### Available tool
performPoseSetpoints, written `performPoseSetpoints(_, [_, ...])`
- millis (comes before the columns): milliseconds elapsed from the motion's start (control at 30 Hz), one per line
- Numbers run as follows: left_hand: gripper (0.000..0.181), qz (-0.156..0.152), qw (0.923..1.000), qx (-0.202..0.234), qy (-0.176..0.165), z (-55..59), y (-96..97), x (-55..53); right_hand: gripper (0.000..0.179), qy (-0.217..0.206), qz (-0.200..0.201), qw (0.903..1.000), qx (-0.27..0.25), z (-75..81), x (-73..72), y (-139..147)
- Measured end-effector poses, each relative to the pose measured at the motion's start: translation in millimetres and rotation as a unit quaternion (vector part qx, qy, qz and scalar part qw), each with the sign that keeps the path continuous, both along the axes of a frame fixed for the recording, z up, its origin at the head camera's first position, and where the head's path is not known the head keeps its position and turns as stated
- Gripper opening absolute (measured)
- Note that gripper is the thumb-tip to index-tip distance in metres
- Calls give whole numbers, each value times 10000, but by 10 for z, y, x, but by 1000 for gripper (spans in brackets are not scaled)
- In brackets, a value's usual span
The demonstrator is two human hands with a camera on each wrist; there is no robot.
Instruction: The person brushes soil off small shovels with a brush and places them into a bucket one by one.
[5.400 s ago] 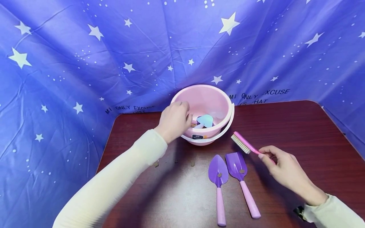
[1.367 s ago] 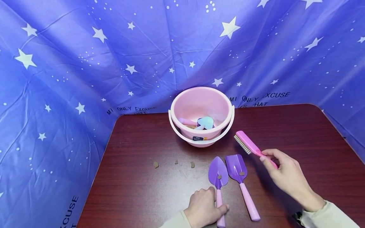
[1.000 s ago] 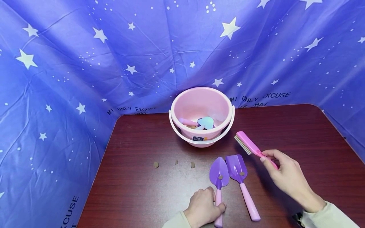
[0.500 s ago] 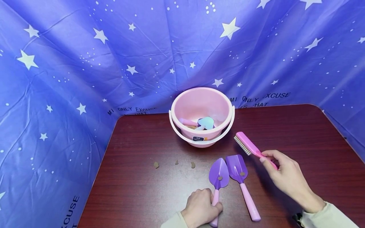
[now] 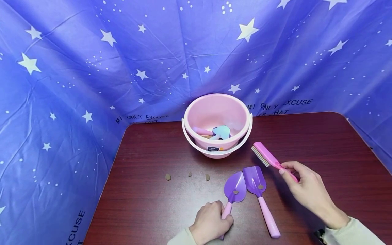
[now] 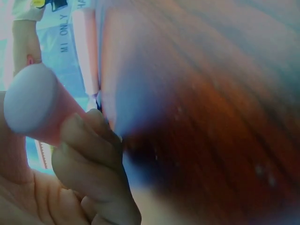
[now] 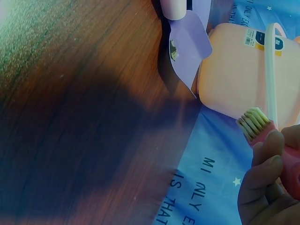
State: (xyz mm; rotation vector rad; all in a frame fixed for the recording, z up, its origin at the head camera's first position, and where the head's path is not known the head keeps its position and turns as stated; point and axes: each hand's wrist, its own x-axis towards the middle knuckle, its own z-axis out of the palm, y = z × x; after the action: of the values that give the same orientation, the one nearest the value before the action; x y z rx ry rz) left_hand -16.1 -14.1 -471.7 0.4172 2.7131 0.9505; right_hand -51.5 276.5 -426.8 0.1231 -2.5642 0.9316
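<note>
My left hand [image 5: 210, 221] grips the pink handle [image 6: 51, 105] of a rounded purple trowel [image 5: 235, 185], whose blade carries a small brown chip. Handle pointing toward my left, the trowel slants low over the table. To its right lies a square-ended purple shovel [image 5: 255, 180], with another chip on it; the two blades meet at their edges in the head view. My right hand [image 5: 310, 190] pinches a pink brush [image 5: 265, 153] by its handle. The brush's pale bristles [image 7: 254, 123] face down and left, beyond the shovel.
Behind the tools stands a pink bucket [image 5: 216, 109] with its white handle [image 5: 196, 147] lowered in front. A light blue trowel [image 5: 222, 131] and a pink handle [image 5: 202, 131] lie inside. Three brown chips, one a larger piece [image 5: 167, 177], lie on the dark table [image 5: 147, 146]. A starry blue curtain [image 5: 165, 61] surrounds the back.
My left hand has come from the bucket to the rounded trowel and taken hold of it. Lately the trowel's handle has swung left, tilting its blade toward the shovel. The brush stays nearly still.
</note>
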Motion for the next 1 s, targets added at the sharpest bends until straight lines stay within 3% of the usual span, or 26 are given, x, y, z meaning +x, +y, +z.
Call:
performPoseSetpoints(667, [12,74,9994,341,51,16,-264,-72,18,23,-9,10000,16,3,12,-10])
performPoseSetpoints(1000, [12,67,9989,465,31,43,-407,-56,18,99,14,9999,17,-29,16,-8])
